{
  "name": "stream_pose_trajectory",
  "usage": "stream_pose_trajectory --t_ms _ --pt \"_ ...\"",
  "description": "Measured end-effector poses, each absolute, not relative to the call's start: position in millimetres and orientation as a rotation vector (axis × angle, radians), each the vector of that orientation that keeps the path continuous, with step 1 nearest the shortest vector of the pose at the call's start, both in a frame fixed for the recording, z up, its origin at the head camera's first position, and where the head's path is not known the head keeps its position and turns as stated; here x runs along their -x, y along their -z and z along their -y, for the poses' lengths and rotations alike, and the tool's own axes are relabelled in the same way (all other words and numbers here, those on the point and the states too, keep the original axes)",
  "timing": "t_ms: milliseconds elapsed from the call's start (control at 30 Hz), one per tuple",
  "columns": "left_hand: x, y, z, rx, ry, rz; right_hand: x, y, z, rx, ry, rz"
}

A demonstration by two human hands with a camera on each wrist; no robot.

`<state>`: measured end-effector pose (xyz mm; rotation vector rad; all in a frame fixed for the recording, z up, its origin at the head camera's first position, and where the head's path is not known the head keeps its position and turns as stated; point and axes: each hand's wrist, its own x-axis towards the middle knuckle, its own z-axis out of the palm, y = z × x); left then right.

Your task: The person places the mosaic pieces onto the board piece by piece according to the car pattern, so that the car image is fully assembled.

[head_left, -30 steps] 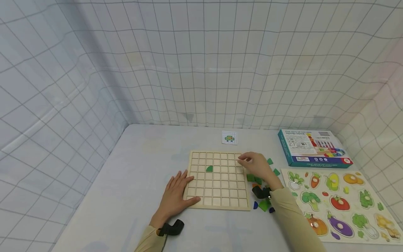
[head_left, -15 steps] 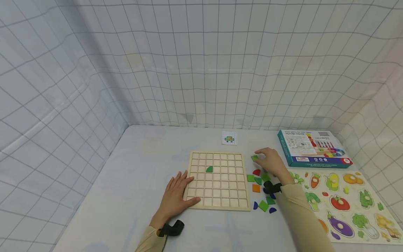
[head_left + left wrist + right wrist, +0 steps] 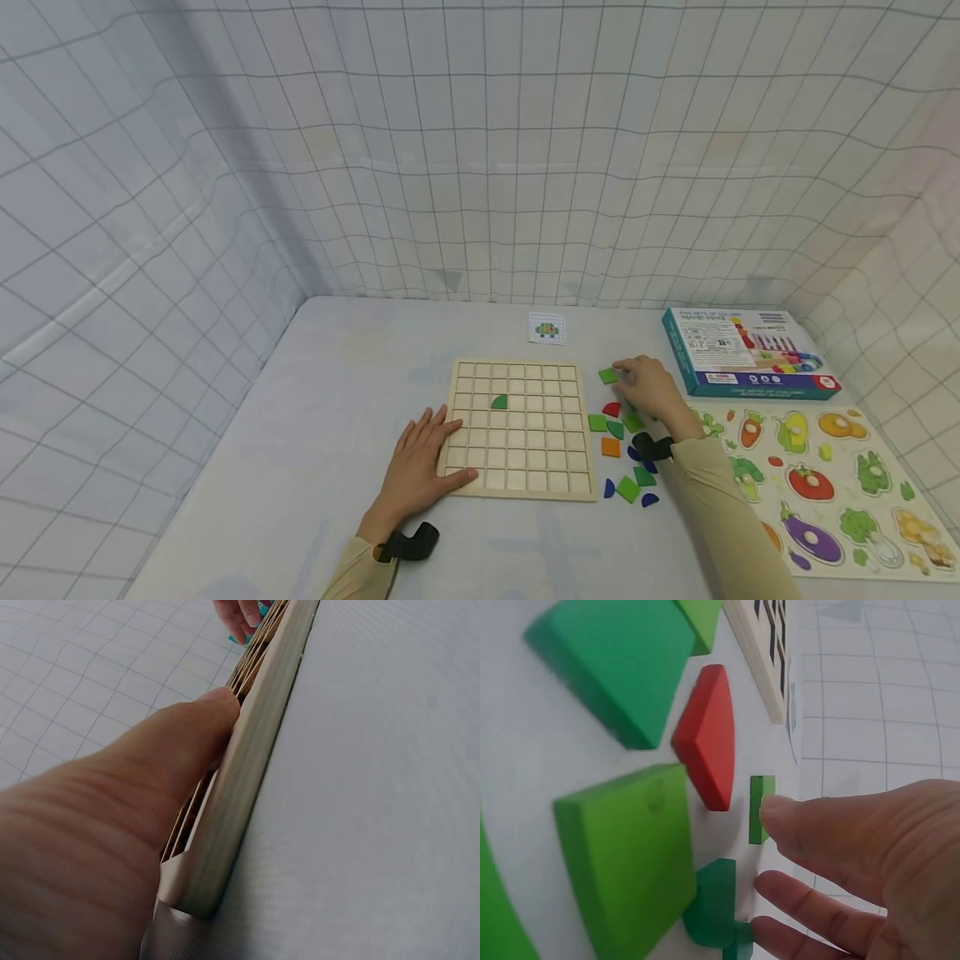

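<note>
My left hand rests with fingers spread on the left edge of a wooden grid board; its thumb lies along the near rim, seen close in the left wrist view. One dark green quarter-circle piece sits in a cell. Right of the board, my right hand hovers low over loose pieces, fingers loosely bent. In the right wrist view its thumb overlaps a light green square. The other fingertips are close to a dark green piece, and nothing shows between them.
Loose pieces lie right of the board, including a red quarter-circle, an orange square and several blue ones. A picture card lies behind the board. A box and a vegetable puzzle board occupy the right side.
My right hand has moved from the board's right edge rightward to the loose pieces, then slightly further right, uncovering more of the light green square. The left hand has stayed put.
</note>
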<state>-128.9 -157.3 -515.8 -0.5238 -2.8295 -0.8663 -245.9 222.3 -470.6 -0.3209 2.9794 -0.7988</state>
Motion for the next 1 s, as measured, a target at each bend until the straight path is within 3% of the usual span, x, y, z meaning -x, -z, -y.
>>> stream_pose_trajectory --t_ms 1000 --pt "129 515 156 0.503 0.85 2.857 245 475 -212 0.387 0.458 -3.1"
